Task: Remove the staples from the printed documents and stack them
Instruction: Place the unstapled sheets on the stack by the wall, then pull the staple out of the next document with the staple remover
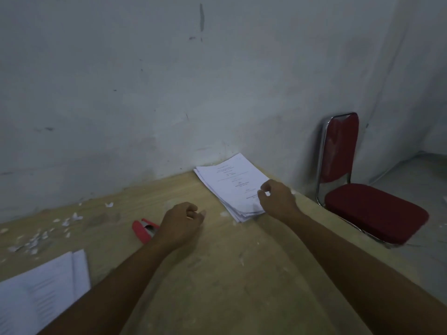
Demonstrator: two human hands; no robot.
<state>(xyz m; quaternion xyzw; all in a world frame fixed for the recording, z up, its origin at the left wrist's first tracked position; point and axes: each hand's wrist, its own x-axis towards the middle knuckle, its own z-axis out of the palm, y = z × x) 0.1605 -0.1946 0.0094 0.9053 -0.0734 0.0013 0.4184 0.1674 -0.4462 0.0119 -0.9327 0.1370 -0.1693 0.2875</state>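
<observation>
Papers (36,293) near you wait. Your left hand (181,223) is loosely curled, empty; right hand (275,197) curls over the stack (229,182), pinch unclear. Drag it and sheets could skew.

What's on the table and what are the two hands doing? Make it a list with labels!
table: pale wooden tabletop
stack: white printed paper stack, against the wall
pile: loose white printed pages, near left corner
left hand: fingers curled, grip unclear
right hand: curled over the stack's near corner
tool: red staple tool, beside the left hand
scraps: white paper bits, left side
chair: red padded chair, right of table
</observation>
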